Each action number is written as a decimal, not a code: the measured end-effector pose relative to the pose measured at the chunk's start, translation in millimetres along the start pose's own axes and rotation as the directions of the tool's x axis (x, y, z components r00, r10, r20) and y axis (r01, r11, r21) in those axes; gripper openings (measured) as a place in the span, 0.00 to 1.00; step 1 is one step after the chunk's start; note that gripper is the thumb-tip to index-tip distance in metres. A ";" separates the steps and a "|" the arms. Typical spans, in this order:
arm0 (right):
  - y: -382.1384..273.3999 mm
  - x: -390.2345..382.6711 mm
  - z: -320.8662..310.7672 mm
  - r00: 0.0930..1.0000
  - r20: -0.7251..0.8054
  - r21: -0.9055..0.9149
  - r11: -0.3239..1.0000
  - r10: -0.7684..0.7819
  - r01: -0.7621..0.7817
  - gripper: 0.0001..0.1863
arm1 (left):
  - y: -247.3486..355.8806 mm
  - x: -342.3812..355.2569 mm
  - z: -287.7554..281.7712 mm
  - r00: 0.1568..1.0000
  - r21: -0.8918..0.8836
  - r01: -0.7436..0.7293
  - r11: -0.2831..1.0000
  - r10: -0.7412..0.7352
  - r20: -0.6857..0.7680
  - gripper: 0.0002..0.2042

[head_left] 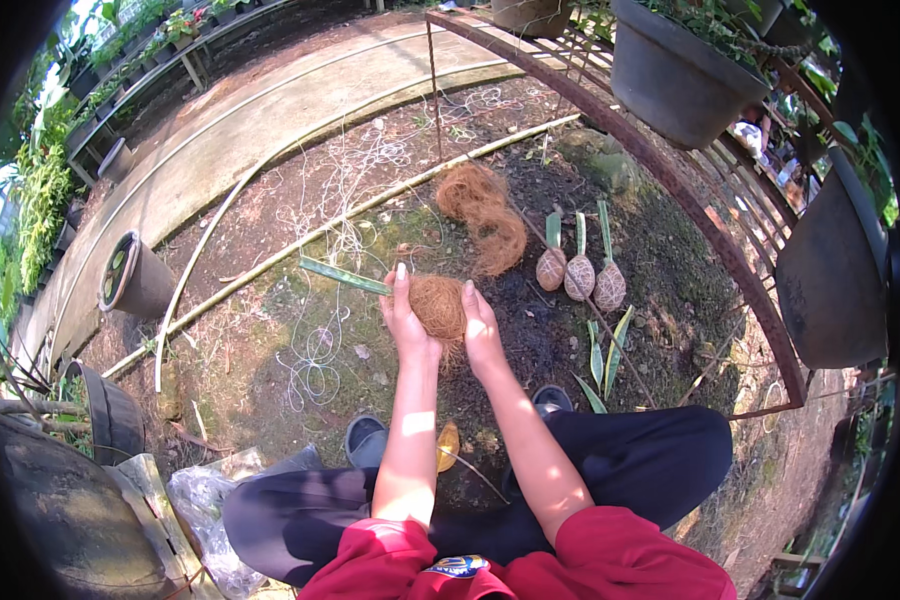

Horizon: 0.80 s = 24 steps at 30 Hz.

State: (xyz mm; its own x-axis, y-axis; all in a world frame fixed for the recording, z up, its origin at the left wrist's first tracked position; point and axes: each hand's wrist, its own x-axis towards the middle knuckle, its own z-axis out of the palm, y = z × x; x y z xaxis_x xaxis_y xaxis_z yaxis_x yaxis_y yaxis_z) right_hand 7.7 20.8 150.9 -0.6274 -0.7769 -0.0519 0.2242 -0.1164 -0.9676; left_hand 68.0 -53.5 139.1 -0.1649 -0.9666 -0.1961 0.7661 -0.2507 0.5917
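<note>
Just beyond the ball (438,307), loose fiber (484,220).

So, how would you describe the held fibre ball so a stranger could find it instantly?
Find the long pale pole slanting across the ground. Below it, near the picture's middle, the left hand and right hand hold a shaggy fibre ball. Unlike the three smaller wrapped balls, whose leaves point forward, its green leaf sticks out leftward.
</note>
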 end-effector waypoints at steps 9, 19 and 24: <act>-0.8 -5.0 9.4 0.967 -0.253 0.257 0.961 -0.033 0.100 0.15 | -9.5 -14.1 2.5 0.966 0.466 -0.227 0.855 0.136 0.220 0.15; -6.7 5.5 -29.5 0.962 0.273 0.089 0.995 0.008 -0.034 0.44 | 16.2 -2.3 7.4 0.982 0.129 0.119 0.984 -0.098 -0.160 0.14; -18.8 11.3 -38.0 0.820 0.374 -0.404 0.720 -0.433 0.565 0.63 | 16.4 -10.0 15.5 0.960 0.127 0.246 0.961 -0.223 -0.173 0.14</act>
State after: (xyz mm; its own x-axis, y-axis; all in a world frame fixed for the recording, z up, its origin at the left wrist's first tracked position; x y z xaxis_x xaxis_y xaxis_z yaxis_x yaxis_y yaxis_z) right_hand -31.9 37.8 159.1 -0.3323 -0.8181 0.4693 -0.4942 -0.2728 -0.8254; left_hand 72.6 -48.8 162.9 -0.2215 -0.8626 -0.4549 0.6170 -0.4852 0.6196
